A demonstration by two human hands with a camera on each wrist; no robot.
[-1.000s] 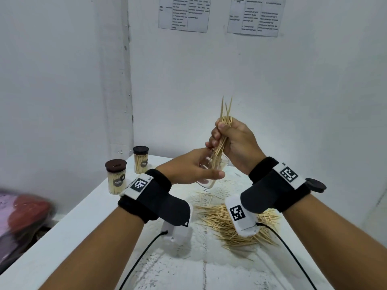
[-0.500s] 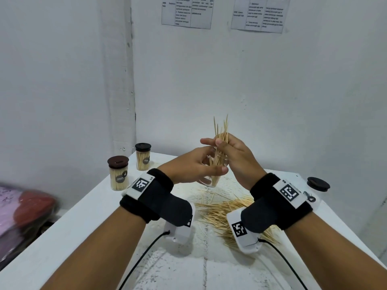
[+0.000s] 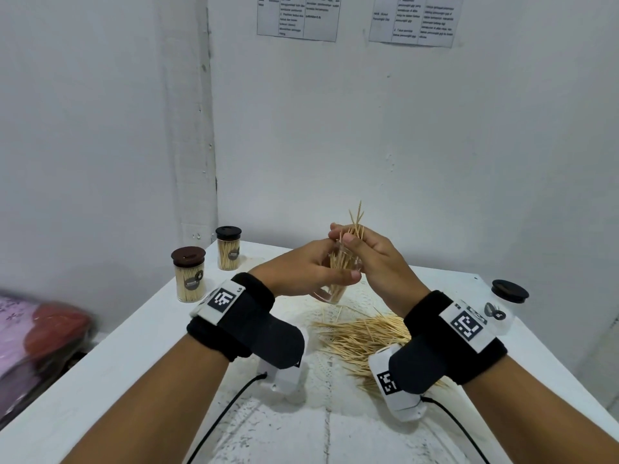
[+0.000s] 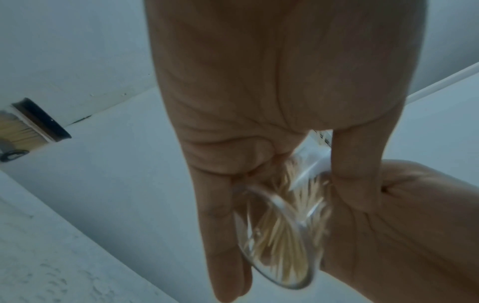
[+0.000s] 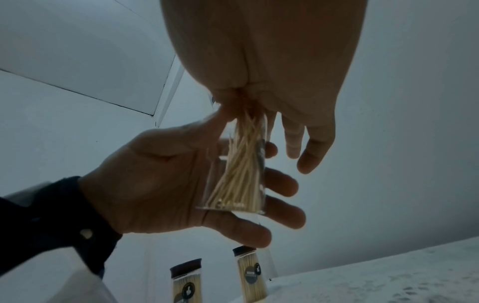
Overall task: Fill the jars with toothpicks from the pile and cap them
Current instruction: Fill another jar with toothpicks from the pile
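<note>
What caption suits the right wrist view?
Right hand feeds toothpicks into a clear jar held by the left hand.

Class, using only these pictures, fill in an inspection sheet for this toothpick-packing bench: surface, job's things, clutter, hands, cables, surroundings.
Surface: white table, scuffed near the front.
Job's things: clear jar held above the table, toothpicks in it, tips poking above the rim; loose pile; two capped full jars at the back left; dark lid at the right.
Clutter: a pink and red blurred thing beside the table.
Hands: left hand holds the jar; right hand pinches the toothpicks.
Cables: black cable from each wrist camera.
Surroundings: white walls, two printed sheets.
</note>
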